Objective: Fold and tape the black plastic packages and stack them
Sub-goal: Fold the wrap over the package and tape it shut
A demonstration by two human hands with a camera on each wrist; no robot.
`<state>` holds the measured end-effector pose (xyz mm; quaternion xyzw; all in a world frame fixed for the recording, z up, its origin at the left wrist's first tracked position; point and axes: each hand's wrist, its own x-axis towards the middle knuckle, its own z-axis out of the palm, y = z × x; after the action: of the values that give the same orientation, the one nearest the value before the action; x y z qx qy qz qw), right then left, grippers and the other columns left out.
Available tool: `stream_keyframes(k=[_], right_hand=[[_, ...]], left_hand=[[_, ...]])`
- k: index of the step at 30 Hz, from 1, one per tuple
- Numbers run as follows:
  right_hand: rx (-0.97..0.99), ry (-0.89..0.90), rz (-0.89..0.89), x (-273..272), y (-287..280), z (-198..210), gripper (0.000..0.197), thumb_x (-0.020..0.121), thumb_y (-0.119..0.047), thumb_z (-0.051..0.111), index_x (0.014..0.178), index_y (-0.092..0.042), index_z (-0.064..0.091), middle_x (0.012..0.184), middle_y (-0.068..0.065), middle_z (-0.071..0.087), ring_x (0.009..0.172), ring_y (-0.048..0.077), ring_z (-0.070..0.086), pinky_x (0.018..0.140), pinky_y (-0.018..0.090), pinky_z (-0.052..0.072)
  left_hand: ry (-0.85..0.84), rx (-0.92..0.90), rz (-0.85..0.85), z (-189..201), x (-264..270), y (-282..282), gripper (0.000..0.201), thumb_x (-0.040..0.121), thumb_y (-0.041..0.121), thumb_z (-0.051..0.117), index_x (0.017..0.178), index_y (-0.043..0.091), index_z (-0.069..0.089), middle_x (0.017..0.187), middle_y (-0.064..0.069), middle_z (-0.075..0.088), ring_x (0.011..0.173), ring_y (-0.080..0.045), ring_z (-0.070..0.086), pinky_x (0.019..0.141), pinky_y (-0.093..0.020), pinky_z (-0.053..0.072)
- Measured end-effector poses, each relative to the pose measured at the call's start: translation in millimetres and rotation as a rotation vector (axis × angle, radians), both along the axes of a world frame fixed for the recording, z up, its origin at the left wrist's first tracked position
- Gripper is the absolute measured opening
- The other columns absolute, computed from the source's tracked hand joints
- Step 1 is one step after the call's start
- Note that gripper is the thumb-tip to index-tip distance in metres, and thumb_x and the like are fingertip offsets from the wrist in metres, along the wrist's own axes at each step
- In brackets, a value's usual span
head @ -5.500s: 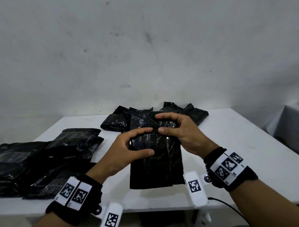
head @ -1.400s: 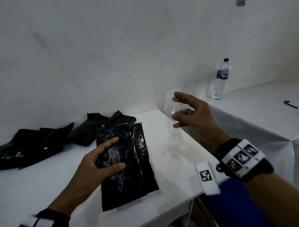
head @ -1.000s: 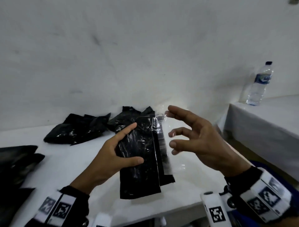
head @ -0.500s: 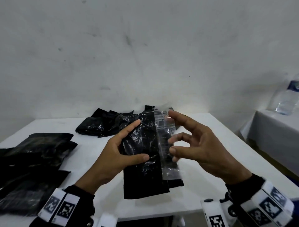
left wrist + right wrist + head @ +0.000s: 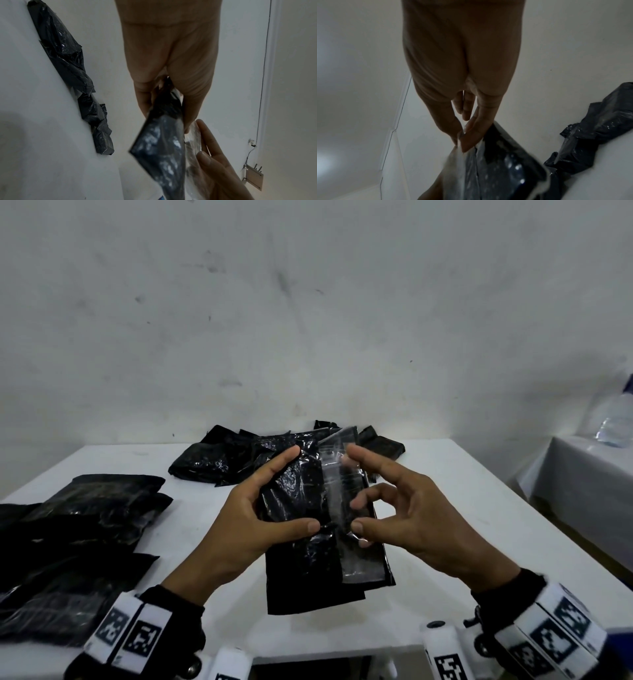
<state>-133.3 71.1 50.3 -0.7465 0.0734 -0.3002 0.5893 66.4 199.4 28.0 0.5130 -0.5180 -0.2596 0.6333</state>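
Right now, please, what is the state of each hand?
Left hand: grips the folded black package.
Right hand: pinches the clear tape strip against that package.

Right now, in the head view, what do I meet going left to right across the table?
Stack of black packages → left hand → held black package → clear tape strip → right hand → water bottle on the side table.
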Motion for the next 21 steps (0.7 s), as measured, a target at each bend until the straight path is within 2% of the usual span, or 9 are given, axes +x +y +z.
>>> stream_keyframes(k=[2,7,12,18,21], right_hand=[[-0.025,0.005,-0.025,1.2,-0.4,-2.4,0.086,0.078,0.021,0.072,0.143,-0.032,0.050,0.139,-0.014,0.055,0.091,0.015,0.058,0.067,0.048,0.062],[-0.160,0.022,-0.086,2.3,0.6,-3.6,0.088,0.079,0.017,0.072,0.146,-0.034,0.047,0.140,-0.015,0.053,0.092,0.015,0.059,0.065,0.041,0.062],[-0.315,0.061,-0.168,3.0,1.1,-0.8,0.089,0.081,0.010,0.073,0.147,-0.041,0.044,0.138,-0.022,0.051,0.097,0.013,0.059,0.061,0.047,0.061],[-0.523,0.099,-0.229,1.3,2.2,-4.1,0.089,0.082,0.003,0.075,0.151,-0.040,0.038,0.143,-0.020,0.047,0.105,0.013,0.057,0.061,0.031,0.058],[-0.625,0.140,-0.268,-0.7,-1.0,-5.6,0.089,0.082,-0.005,0.078,0.152,-0.040,0.035,0.143,-0.026,0.046,0.106,0.011,0.056,0.066,0.024,0.054]], left_hand=[[-0.005,-0.009,0.009,0.6,-0.3,-0.2,0.095,0.061,-0.007,0.086,0.143,0.029,0.053,0.132,0.011,0.068,0.120,-0.013,0.066,0.095,-0.026,0.055],[0.003,-0.025,0.003,0.3,1.4,-0.7,0.095,0.061,-0.006,0.086,0.143,0.029,0.053,0.134,0.011,0.066,0.122,-0.013,0.065,0.095,-0.025,0.055],[-0.002,-0.036,0.015,-0.8,3.9,0.0,0.096,0.061,-0.004,0.086,0.145,0.028,0.052,0.138,0.012,0.064,0.126,-0.012,0.062,0.098,-0.026,0.054],[-0.011,-0.033,0.011,-0.6,2.8,0.1,0.096,0.062,-0.006,0.086,0.145,0.026,0.051,0.137,0.012,0.065,0.125,-0.011,0.063,0.098,-0.025,0.053],[-0.009,-0.030,0.004,-0.6,2.3,1.0,0.096,0.063,-0.008,0.085,0.146,0.026,0.050,0.136,0.012,0.065,0.123,-0.011,0.064,0.096,-0.024,0.054]])
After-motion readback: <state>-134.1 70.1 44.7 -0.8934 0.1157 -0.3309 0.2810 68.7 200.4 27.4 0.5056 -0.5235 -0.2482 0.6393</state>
